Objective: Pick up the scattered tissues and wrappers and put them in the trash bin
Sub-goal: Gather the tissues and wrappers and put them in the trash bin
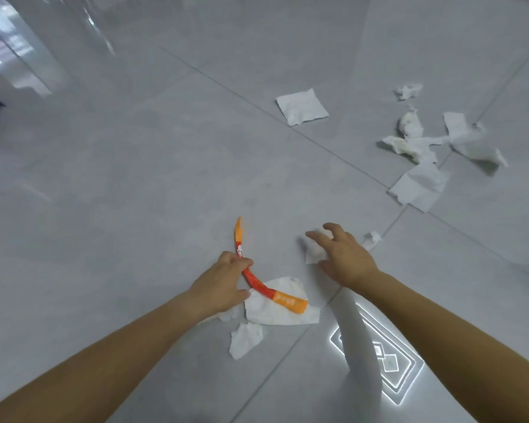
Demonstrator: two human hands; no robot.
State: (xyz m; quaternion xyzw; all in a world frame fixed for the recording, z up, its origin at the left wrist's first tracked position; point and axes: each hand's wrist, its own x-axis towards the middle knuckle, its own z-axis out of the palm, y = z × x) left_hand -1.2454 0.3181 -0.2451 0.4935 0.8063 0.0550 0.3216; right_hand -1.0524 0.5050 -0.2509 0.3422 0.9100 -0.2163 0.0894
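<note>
while left hand pinches wrapper, right hand spread, touching tissue

Open tile floor ahead and to the left
Only loose tissues clutter the right: a flat tissue and a crumpled tissue cluster beyond it

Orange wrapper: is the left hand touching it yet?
Touching. The head view shows the left hand with fingers closed around the orange wrapper at mid-length.
</note>
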